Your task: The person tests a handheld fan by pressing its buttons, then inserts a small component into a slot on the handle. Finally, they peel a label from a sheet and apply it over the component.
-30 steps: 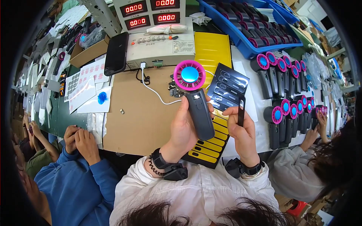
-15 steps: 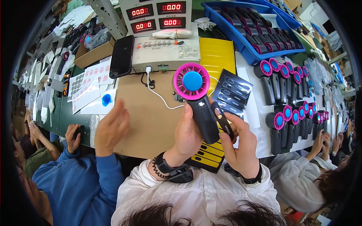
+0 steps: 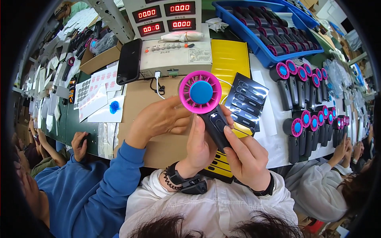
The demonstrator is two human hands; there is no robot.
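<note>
My left hand (image 3: pixel 201 146) is closed around the black handle of a handheld fan (image 3: pixel 200 92), which has a pink slatted ring and a blue centre. The fan is tilted, its head up and to the left. A glossy black oblong label (image 3: pixel 217 122) lies against the front of the handle. My right hand (image 3: pixel 250 160) grips the label and handle from the right, thumb on the label's lower part. Whether the label is fully stuck down cannot be seen. Close by, a co-worker's hand (image 3: pixel 160 119) in a blue sleeve reaches in from the left, partly behind the fan head.
Beyond the fan stands a tester (image 3: pixel 174 55) with red displays, a phone (image 3: pixel 129 61) leaning on it. A sheet of black labels (image 3: pixel 248 101) lies to the right. Several fans (image 3: pixel 295 127) stand farther right, below a blue crate (image 3: pixel 270 59) of fans. Yellow-backed label sheets (image 3: pixel 218 164) lie near my lap.
The black label has moved left from beside the handle onto its front, my right hand with it. The fan head has dropped slightly. The co-worker's hand has moved right, up to the fan.
</note>
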